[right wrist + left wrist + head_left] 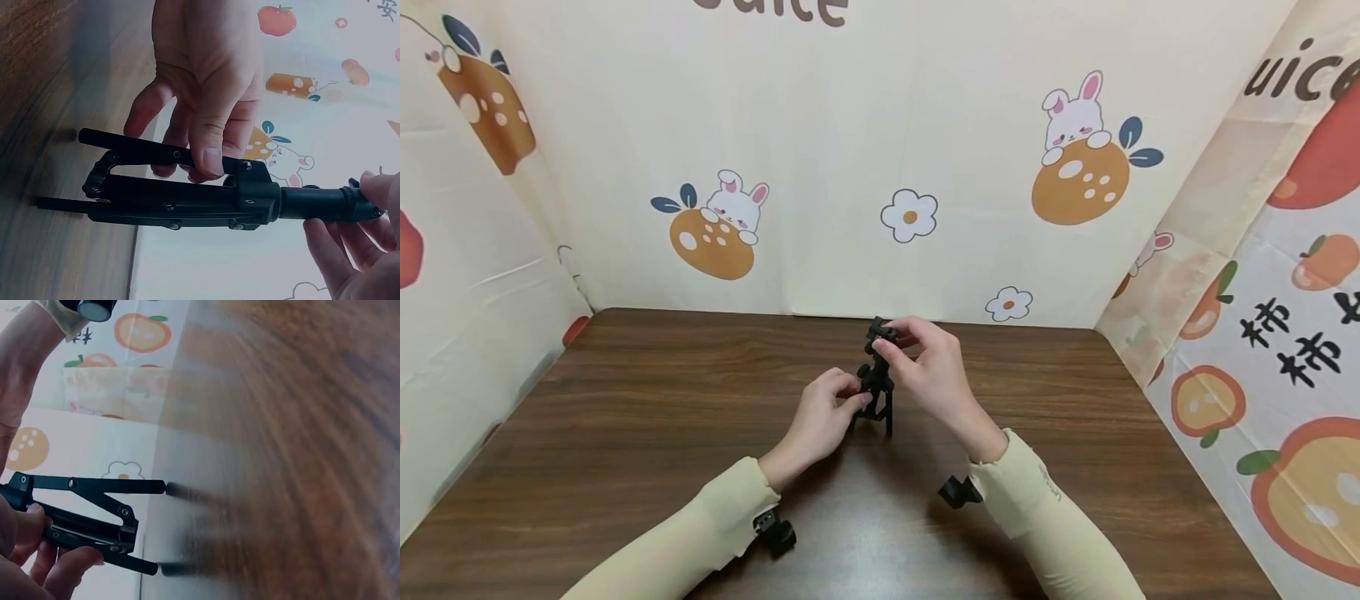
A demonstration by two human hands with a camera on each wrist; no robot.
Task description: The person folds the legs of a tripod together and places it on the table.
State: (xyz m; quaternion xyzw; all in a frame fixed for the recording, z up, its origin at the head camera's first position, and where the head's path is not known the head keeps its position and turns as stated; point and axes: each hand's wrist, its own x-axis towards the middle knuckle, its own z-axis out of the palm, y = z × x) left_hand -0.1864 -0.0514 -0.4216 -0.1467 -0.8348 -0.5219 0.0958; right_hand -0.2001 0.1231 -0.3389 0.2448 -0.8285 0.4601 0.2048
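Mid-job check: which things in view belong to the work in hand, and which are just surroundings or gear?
Part of the work:
- Black tripod
- Left hand, pinching a tripod leg
- Right hand, holding the tripod's upper end

Surroundings and gear:
- Wooden table
- Printed cloth around the table
- Left wrist camera
- Right wrist camera

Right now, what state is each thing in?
Black tripod: roughly upright, gripped
Tripod legs: partly spread; firm table contact unclear
Left hand: pinches one leg
Right hand: pinches the upper end
Left wrist camera: worn at the cuff
Right wrist camera: likewise
Printed backdrop: hanging
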